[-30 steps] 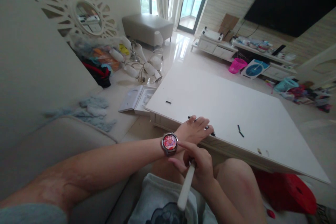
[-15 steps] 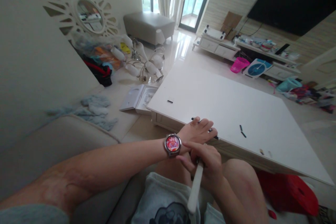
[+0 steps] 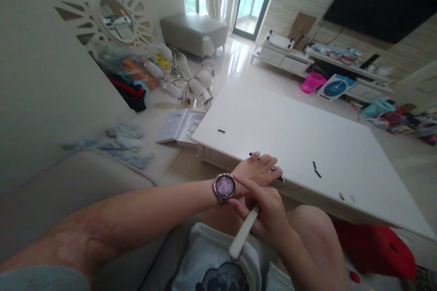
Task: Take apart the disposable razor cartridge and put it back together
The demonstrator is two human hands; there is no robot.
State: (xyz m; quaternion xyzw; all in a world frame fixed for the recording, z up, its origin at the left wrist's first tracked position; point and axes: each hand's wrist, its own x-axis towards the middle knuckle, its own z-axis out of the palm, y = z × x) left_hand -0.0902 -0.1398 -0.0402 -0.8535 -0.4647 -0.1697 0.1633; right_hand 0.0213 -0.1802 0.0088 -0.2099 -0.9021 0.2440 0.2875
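A round wristwatch (image 3: pixel 225 186) with a lit purplish screen showing small, unreadable text is on my left wrist. My left hand (image 3: pixel 256 171) lies palm down at the table's near edge, its fingers stretched out and slightly apart. Beneath it is a long dark object (image 3: pixel 281 179), showing at both sides of the hand; its kind is hidden. My right hand (image 3: pixel 266 211) is at the watch, index finger and thumb by the case. Its curled fingers hold a pale, blunt-ended stick-like handle (image 3: pixel 243 234), pointing down towards my lap. The handle's other end is hidden in the hand.
On the white table (image 3: pixel 266 118) lie a small dark strip (image 3: pixel 221 131) and two black strips (image 3: pixel 317 173). An open white box (image 3: pixel 186 129) and a chandelier (image 3: pixel 187 82) are on the floor to the left. A red object (image 3: pixel 375 248) is below the table, right.
The watch screen has gone from a colourful picture to a purplish text screen. My right index finger has shifted slightly up and left, and the pale handle's free end has swung left and up.
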